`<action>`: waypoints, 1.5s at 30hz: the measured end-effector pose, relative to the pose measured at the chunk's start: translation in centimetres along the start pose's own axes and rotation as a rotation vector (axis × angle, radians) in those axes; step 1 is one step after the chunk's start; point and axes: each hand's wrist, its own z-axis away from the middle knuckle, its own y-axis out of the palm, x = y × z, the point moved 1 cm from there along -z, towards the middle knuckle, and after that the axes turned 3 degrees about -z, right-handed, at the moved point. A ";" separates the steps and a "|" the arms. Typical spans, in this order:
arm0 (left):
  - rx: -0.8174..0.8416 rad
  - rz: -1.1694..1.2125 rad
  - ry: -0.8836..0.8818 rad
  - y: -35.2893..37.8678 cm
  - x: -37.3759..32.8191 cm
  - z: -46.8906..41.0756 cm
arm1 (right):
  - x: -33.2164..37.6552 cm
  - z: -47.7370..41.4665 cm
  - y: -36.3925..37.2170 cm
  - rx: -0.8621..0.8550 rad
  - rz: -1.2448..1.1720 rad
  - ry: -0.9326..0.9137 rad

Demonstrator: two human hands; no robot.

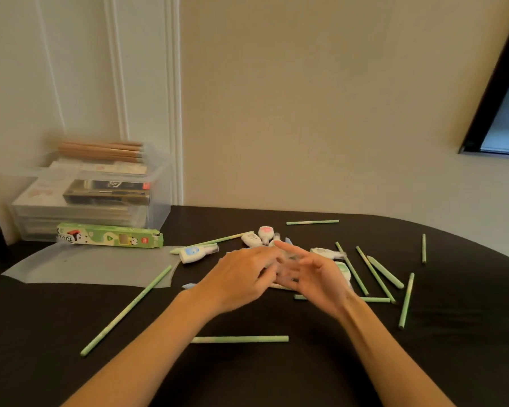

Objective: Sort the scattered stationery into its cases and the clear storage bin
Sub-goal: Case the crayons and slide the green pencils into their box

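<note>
Several green pencils lie scattered on the black table (276, 377), one near the front (240, 339) and one long one at the left (127, 310). Small white correction tapes sit in the middle, one with a blue label (197, 254) and one with a pink top (266, 232). My left hand (241, 277) and my right hand (318, 274) hover together over the middle pile, fingers loosely spread and blurred; no grip on anything shows. A green pencil box (109, 237) lies open-ended in front of the clear storage bin (91, 198).
The bin holds flat cases and brown pencils (100, 150) on top. Its translucent lid (91, 265) lies flat on the table at the left. More green pencils (376, 274) fan out at the right. A wall stands behind the table.
</note>
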 end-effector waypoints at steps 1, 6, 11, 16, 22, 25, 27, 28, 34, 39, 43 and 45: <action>0.000 0.018 -0.022 0.1 -0.1 -0.4 | 0.1 0.0 -0.1 -0.003 0.027 -0.011; 0.040 -0.002 -0.064 1.0 0.1 -2.4 | 0.0 -0.1 -0.8 -0.028 0.175 -0.076; 0.124 0.002 -0.065 1.3 0.4 -3.4 | -0.1 -0.5 -1.9 -0.137 0.138 -0.150; 0.107 -0.065 -0.051 0.9 0.7 -4.0 | -0.4 -0.5 -1.9 -0.128 0.030 -0.209; 0.218 -0.259 0.051 0.4 0.6 -4.2 | -0.6 -0.5 -1.8 -0.115 0.009 -0.203; 0.291 -0.284 0.037 0.5 0.8 -4.4 | -0.8 -0.4 -1.7 -0.077 0.011 -0.184; 0.334 -0.252 0.008 0.4 0.9 -4.3 | -1.0 -0.4 -1.7 -0.038 -0.014 -0.168; 0.346 -0.247 0.001 0.3 1.0 -4.3 | -1.0 -0.3 -1.6 -0.033 -0.030 -0.162; 0.264 -0.118 -0.054 -0.4 0.8 -4.2 | -0.6 -0.2 -0.9 -0.055 -0.105 -0.174; 0.105 -0.116 -0.207 -1.4 1.3 -4.4 | -0.5 -0.3 -0.6 -0.211 -0.188 -0.196; -0.002 -0.174 -0.405 -2.8 3.2 -4.3 | -1.2 -1.0 0.5 -0.507 0.548 -0.191; -0.054 -0.184 -0.518 -3.0 3.9 -4.2 | -1.9 -1.4 2.3 -0.460 0.937 -0.240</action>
